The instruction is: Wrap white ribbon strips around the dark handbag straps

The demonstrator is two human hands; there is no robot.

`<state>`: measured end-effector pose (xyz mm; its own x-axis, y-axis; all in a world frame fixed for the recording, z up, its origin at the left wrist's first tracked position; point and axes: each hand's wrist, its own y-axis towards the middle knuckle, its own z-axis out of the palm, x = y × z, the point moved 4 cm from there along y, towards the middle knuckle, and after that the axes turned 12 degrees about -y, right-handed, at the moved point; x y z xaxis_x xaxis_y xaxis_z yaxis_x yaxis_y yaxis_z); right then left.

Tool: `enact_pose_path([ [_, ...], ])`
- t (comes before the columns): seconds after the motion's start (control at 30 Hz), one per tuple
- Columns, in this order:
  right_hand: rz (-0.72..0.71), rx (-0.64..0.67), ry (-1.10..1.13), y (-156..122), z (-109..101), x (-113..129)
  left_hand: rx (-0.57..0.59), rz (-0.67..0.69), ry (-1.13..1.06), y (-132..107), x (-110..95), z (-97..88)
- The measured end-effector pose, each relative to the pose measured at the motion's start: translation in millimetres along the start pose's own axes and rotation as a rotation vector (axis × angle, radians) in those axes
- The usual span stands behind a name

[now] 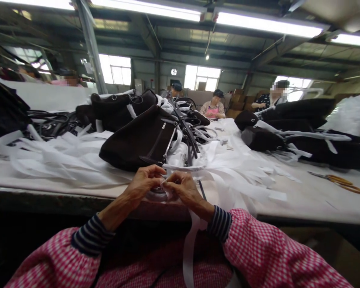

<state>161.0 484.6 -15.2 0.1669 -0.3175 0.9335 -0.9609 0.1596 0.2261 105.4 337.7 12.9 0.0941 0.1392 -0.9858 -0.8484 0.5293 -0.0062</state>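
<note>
My left hand [145,182] and my right hand [183,188] meet at the near edge of the work table [312,200]. Both are closed in a pinch on a thin white strip [164,181] that runs between the fingertips. A long white ribbon [189,248] hangs down from my right hand over my lap. Just beyond my hands lies a dark brown handbag [138,140] with a zip and black straps wrapped in white paper. My sleeves are pink check over striped cuffs.
Loose white paper strips [63,156] cover the table to the left and right. More dark bags [303,132] are piled at the right and back left. Orange-handled scissors [342,182] lie at the right. Several people sit at the far side.
</note>
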Motion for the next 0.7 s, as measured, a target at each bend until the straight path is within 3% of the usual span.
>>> enact_pose_path([
  [0.1,-0.021,-0.03,0.036,-4,-1,1,0.017,0.019,-0.017,2,3,4.3],
  [0.3,0.03,0.14,0.204,-6,2,-4,-0.051,0.071,-0.018,7,7,4.0],
  [0.7,-0.183,0.235,0.035,-1,-10,-5,-0.283,0.173,0.001,11,17,7.1],
])
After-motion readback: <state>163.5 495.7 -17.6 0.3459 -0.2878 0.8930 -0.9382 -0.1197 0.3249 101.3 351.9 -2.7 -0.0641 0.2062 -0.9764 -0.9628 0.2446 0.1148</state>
